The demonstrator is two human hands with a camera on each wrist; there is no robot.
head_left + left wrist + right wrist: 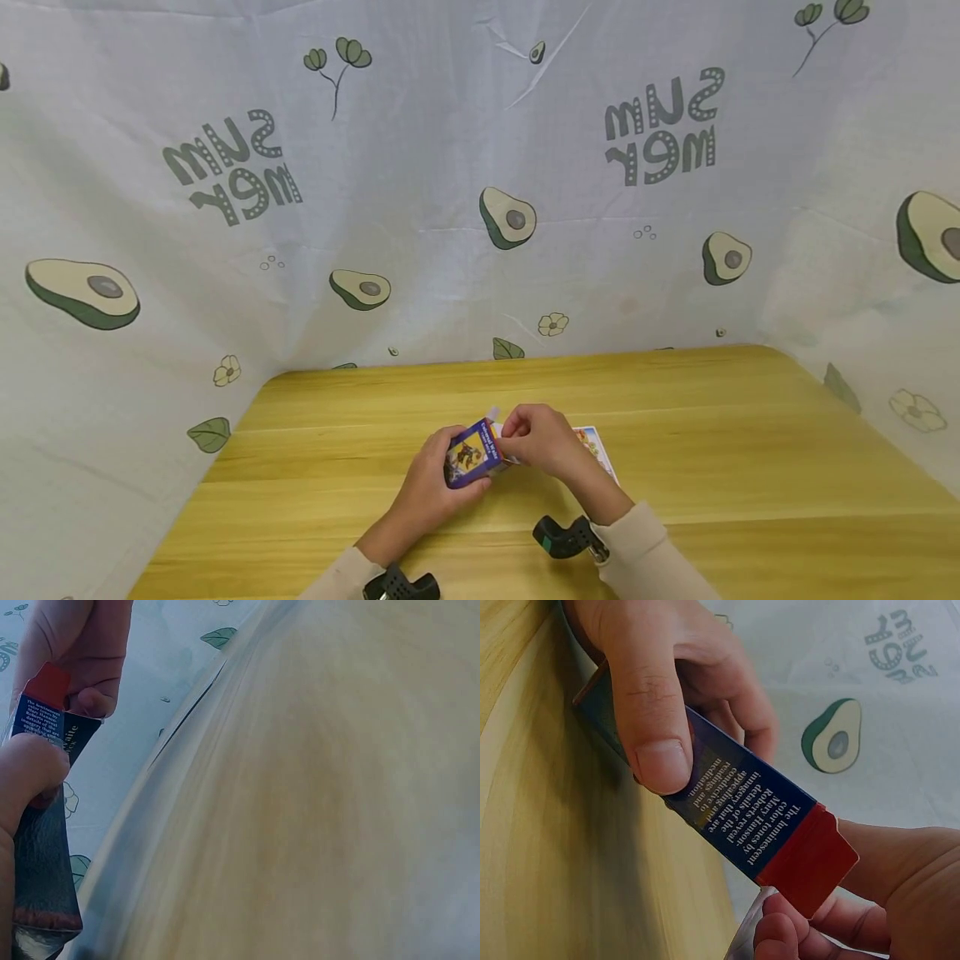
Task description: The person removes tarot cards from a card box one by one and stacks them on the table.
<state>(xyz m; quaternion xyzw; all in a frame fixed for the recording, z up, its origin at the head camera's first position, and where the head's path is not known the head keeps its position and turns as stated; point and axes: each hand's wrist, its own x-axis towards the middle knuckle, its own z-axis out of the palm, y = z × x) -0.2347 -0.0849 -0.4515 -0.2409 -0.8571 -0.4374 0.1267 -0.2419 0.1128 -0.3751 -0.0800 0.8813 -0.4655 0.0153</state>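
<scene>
A small blue-purple tarot card box [469, 454] with a yellow picture panel is held tilted above the table. My left hand [429, 486] grips it by its sides, the thumb pressing the narrow printed face in the right wrist view. At that end the box is open, and a red side flap [810, 862] sticks out. Curled around the open end are the fingers of my right hand [546, 437], pinching at its edge; the fingertips are partly hidden. Beside them, a pale, shiny strip [748, 930] shows in the right wrist view.
A colourful printed sheet or booklet [597, 450] with a white border lies on the wooden table [750, 433], partly under my right forearm. A white curtain [450, 167] printed with avocados hangs behind the table and along both sides.
</scene>
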